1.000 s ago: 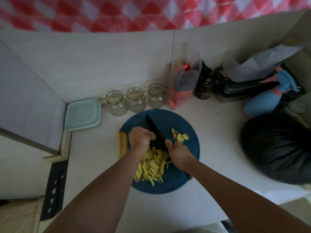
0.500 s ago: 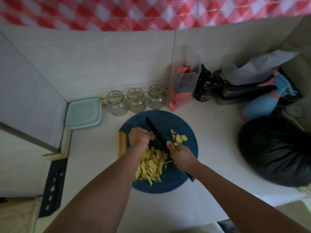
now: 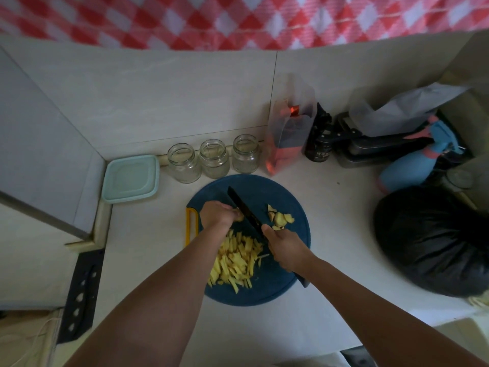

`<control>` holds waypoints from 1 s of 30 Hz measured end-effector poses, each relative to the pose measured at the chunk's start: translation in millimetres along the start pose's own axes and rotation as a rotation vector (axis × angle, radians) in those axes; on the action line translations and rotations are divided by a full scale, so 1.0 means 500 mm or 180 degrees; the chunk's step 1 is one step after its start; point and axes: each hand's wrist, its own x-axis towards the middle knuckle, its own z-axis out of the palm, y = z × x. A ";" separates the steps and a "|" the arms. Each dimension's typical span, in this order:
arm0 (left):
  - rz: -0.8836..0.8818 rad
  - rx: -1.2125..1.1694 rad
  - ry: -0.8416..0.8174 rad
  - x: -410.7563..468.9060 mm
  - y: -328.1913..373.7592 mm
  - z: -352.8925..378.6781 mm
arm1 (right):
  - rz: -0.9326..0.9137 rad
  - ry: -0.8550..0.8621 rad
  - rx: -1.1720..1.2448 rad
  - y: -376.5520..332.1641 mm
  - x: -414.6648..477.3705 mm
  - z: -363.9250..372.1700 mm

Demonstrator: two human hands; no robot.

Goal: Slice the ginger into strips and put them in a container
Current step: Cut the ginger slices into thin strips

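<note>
left hand [image 3: 219,215]: curled over ginger piece [image 3: 239,218] at cutting board [image 3: 264,186] centre, pinning it for my cut
right hand [image 3: 284,247]: clenched on knife [image 3: 244,207], blade beside that piece
strips [image 3: 235,263]: heaped on board's near side, clear of blade

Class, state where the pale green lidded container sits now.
In the head view, the pale green container sits left of the leftmost glass jar, up-left of the blue cutting board.

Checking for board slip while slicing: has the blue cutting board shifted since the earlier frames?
No. The blue cutting board lies just as close to the three glass jars behind it.
</note>
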 end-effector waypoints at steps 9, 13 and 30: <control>-0.0021 -0.0070 -0.0086 0.007 -0.003 -0.003 | 0.0293 -0.0075 0.0560 -0.029 0.001 -0.003; 0.0038 -0.0157 -0.0053 0.012 -0.011 0.001 | 0.0350 -0.0090 0.0483 -0.031 0.004 -0.006; 0.0006 -0.0099 -0.0005 0.008 -0.005 -0.001 | -0.0044 0.0114 0.0207 -0.052 0.024 -0.037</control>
